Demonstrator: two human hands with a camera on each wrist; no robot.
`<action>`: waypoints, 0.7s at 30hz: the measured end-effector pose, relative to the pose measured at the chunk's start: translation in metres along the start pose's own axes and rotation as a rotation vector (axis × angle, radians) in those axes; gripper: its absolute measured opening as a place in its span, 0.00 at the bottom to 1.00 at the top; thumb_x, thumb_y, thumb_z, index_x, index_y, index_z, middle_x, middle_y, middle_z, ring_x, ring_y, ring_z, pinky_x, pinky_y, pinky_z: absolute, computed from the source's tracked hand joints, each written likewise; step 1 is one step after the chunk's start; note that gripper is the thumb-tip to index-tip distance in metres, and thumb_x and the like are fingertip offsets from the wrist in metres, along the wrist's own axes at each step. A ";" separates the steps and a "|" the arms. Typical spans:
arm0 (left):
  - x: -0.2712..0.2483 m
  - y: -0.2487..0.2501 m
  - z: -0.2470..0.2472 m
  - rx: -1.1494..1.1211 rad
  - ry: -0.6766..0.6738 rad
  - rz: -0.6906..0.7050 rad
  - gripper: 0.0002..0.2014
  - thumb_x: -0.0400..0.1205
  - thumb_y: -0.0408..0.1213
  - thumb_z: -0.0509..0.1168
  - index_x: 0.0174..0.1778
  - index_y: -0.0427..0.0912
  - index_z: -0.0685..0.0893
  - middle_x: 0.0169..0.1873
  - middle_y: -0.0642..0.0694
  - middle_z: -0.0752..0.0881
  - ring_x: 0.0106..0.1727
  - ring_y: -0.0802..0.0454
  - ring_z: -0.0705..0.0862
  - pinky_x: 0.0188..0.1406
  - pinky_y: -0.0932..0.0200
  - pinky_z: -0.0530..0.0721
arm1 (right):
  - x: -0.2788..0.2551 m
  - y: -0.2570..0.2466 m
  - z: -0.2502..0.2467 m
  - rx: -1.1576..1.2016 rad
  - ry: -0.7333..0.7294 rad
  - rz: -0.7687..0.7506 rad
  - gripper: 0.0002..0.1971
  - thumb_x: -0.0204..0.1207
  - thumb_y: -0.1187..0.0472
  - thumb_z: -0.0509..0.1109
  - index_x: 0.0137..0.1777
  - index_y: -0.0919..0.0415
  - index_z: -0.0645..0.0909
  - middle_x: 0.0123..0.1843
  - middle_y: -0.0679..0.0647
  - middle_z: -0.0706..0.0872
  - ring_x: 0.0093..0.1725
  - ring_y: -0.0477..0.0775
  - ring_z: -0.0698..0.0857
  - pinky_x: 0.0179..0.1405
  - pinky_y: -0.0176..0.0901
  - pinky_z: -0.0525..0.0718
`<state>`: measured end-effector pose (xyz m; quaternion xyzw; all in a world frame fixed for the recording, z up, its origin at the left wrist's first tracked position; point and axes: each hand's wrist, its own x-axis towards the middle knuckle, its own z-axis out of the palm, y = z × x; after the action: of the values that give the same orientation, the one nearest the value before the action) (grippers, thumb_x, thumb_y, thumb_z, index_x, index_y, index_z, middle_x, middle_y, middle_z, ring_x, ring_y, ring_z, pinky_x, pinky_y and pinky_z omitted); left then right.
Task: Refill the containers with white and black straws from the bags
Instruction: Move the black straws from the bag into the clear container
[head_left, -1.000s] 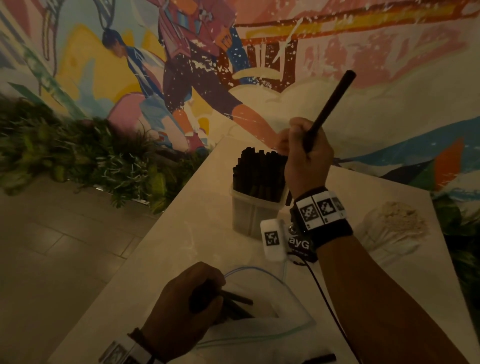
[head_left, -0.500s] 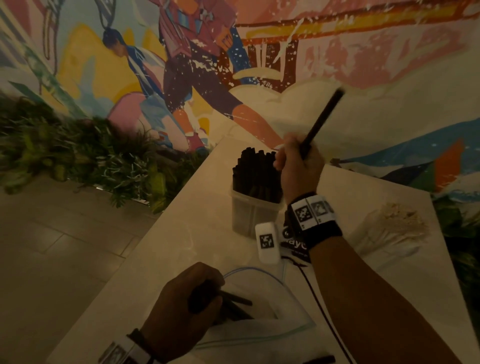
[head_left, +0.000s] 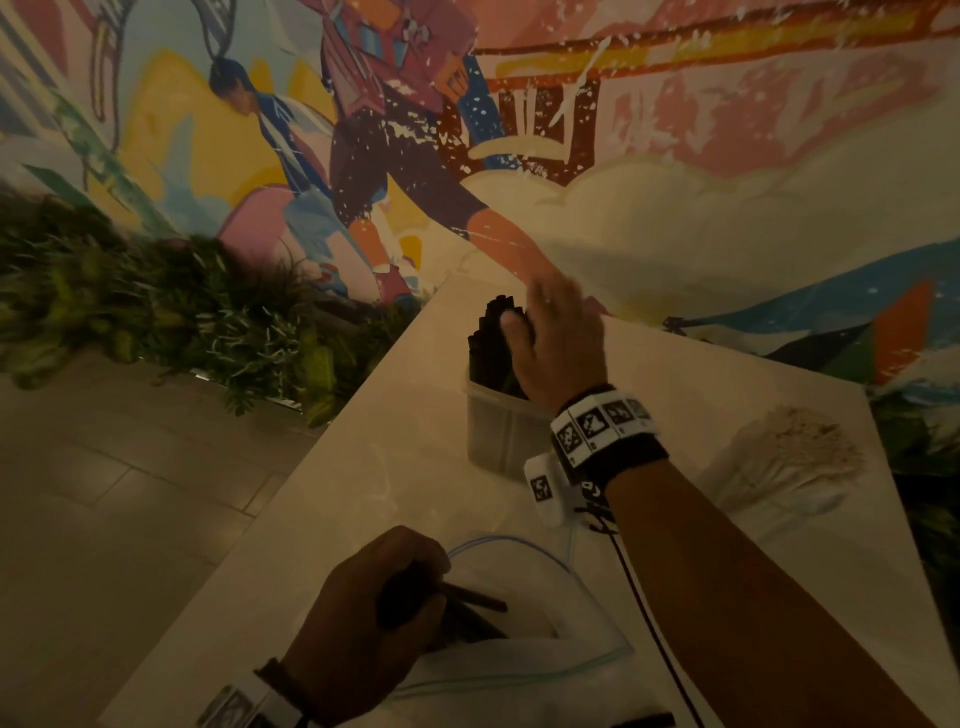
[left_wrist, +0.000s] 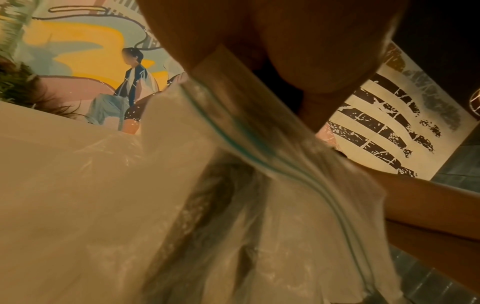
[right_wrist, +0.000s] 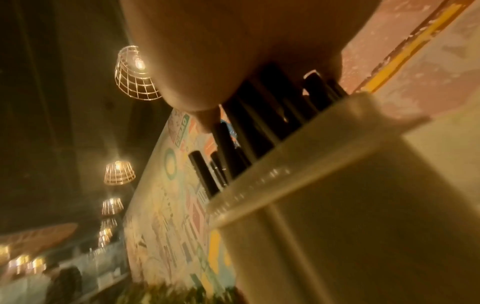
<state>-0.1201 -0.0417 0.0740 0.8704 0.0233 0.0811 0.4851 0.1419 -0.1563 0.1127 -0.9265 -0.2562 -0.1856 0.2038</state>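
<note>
A clear plastic container (head_left: 496, 441) stands mid-table, packed with upright black straws (head_left: 491, 338). My right hand (head_left: 558, 338) lies flat on the straw tops, fingers straight; in the right wrist view the palm presses the black straws (right_wrist: 259, 115) above the container rim (right_wrist: 298, 164). Near the front edge my left hand (head_left: 374, 618) grips a few black straws (head_left: 472, 605) at the mouth of a clear zip bag (head_left: 519, 660). The left wrist view shows the bag (left_wrist: 246, 185) close up, its blue-green zip line running under my fingers.
A bundle of white straws in a bag (head_left: 784, 462) lies at the table's right side. The pale table (head_left: 374, 467) meets a mural wall behind, with green plants (head_left: 156, 312) and tiled floor to the left. A black cable hangs from my right wrist band.
My right hand held one black straw above the container; now the straw is down among the others and the hand lies flat on their tops. The left hand has stayed put.
</note>
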 end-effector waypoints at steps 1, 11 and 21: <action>0.000 0.000 0.000 0.000 -0.001 0.002 0.14 0.69 0.33 0.71 0.43 0.58 0.80 0.38 0.57 0.85 0.34 0.56 0.83 0.32 0.66 0.81 | -0.003 0.001 0.005 -0.090 -0.155 0.011 0.29 0.84 0.41 0.46 0.78 0.58 0.64 0.80 0.60 0.65 0.80 0.63 0.60 0.76 0.66 0.59; 0.001 0.003 -0.002 0.036 -0.006 0.021 0.28 0.70 0.37 0.78 0.53 0.72 0.73 0.53 0.62 0.82 0.43 0.65 0.85 0.40 0.76 0.79 | -0.059 -0.041 -0.068 0.563 0.233 0.053 0.18 0.78 0.47 0.65 0.62 0.56 0.81 0.54 0.50 0.88 0.53 0.50 0.86 0.52 0.51 0.86; 0.004 0.011 0.004 -0.113 0.014 0.046 0.35 0.65 0.46 0.78 0.60 0.75 0.66 0.56 0.65 0.78 0.40 0.60 0.88 0.35 0.73 0.84 | -0.192 -0.038 -0.034 0.596 -0.881 0.071 0.45 0.69 0.56 0.75 0.82 0.43 0.52 0.82 0.44 0.61 0.80 0.47 0.62 0.79 0.39 0.61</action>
<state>-0.1164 -0.0504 0.0815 0.8414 0.0020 0.0998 0.5312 -0.0404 -0.2192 0.0662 -0.8267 -0.3275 0.3090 0.3374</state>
